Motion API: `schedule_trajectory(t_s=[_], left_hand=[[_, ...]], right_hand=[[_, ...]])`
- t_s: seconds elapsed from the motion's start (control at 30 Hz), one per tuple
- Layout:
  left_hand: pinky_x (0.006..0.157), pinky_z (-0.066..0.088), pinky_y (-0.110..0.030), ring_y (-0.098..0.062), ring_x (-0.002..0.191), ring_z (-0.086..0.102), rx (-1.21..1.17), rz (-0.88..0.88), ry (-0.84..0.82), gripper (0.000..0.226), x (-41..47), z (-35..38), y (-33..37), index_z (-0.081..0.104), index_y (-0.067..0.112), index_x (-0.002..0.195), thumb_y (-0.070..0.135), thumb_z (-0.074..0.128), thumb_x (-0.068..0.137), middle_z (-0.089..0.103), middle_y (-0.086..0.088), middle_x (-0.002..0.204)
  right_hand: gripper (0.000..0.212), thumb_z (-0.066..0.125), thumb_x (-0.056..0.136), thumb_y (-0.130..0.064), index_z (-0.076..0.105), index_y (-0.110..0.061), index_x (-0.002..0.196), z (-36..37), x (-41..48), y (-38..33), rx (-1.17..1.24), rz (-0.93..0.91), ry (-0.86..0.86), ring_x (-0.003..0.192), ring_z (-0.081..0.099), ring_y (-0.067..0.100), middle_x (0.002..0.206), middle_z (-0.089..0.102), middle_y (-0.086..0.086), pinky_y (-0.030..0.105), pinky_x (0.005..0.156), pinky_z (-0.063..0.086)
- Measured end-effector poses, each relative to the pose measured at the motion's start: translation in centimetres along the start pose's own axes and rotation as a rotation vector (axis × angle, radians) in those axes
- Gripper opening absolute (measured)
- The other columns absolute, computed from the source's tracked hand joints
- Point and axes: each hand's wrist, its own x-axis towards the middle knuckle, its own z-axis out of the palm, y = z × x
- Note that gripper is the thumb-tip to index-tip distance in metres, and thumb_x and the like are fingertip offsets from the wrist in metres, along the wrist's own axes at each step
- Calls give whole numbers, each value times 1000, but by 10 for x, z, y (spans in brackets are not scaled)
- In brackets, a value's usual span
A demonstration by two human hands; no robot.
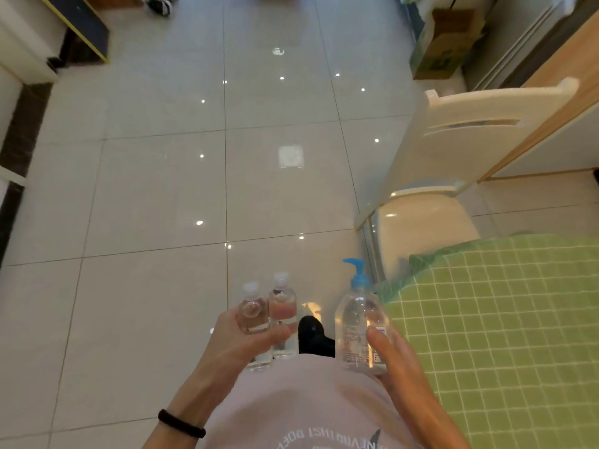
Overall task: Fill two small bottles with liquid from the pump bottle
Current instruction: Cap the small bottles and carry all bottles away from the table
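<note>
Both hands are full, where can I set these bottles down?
The green checked tablecloth right of the pump bottle shows bare to the picture's edge. The tiled floor ahead is open too, between the dark cabinet on the left and the chair. It is tight only at the tablecloth's far corner, where the chair stands.

The pale glossy tiled floor (155,196) carries a cream chair (424,228) just beside a table (421,264) covered with a green checked cloth (512,335), and, farther away, a cardboard box (444,43).
</note>
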Motion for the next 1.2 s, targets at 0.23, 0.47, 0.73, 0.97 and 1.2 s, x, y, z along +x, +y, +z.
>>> schedule_trajectory(t_s=[0.23, 0.47, 0.73, 0.97, 1.2], left_hand=[[64, 58, -22, -23, 79, 78, 39, 4, 57, 31, 43, -7, 44, 81, 13, 92, 13, 95, 65, 81, -12, 85], [84, 60, -34, -24, 94, 80, -7, -1, 81, 48, 92, -41, 88, 82, 22, 99, 31, 95, 54, 83, -8, 97], [68, 59, -21, -22, 80, 79, 41, -23, -5, 38, 185, -99, 152, 82, 17, 94, 27, 93, 58, 81, -13, 86], [65, 56, -22, -13, 72, 78, 148, 3, -109, 34, 268, -113, 230, 81, 23, 86, 34, 88, 54, 81, -5, 78], [64, 56, -19, -12, 71, 73, 245, 36, -264, 38, 350, -70, 286, 79, 18, 92, 34, 89, 59, 78, -2, 78]], right_hand=[[81, 86, 59, -86, 68, -59, 133, 4, 53, -39, 28, -4, -39, 121, 77, 33, 134, 78, -5, 65, 110, 55], [87, 88, 58, -84, 67, -55, 137, 33, 112, -71, 52, 47, -4, 127, 74, 29, 136, 78, -2, 64, 111, 54], [84, 97, 45, -80, 76, -55, 123, 99, 195, -107, 97, 23, 58, 113, 81, 26, 123, 83, 2, 52, 92, 65], [91, 97, 42, -80, 76, -52, 126, 136, 241, -158, 152, -44, 107, 115, 80, 24, 124, 83, 2, 47, 90, 64], [88, 95, 54, -78, 70, -54, 134, 126, 282, -210, 256, -78, 229, 121, 78, 23, 133, 79, -3, 50, 92, 65]])
